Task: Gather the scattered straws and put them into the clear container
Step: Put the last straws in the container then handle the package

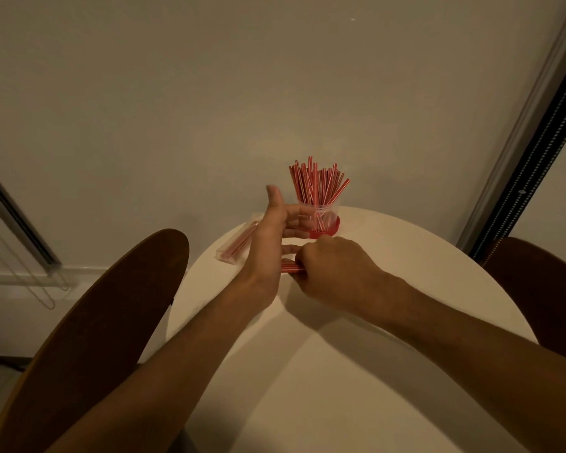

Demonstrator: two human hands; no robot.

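Observation:
A clear container (327, 211) on a red base stands at the far side of the round white table (406, 322), with several red-and-white striped straws (317, 183) standing upright in it. My left hand (275, 230) stands on edge just left of the container, thumb up and fingers stretched out toward the right. My right hand (334, 269) has its fingers curled round a small bundle of striped straws (290, 266) lying horizontally just above the table; their left ends reach my left palm.
A clear plastic packet (239, 241) holding a few striped straws lies at the table's far left edge. Dark wooden chair backs stand at the left (95, 322) and at the right (543, 282). A wall is right behind the table.

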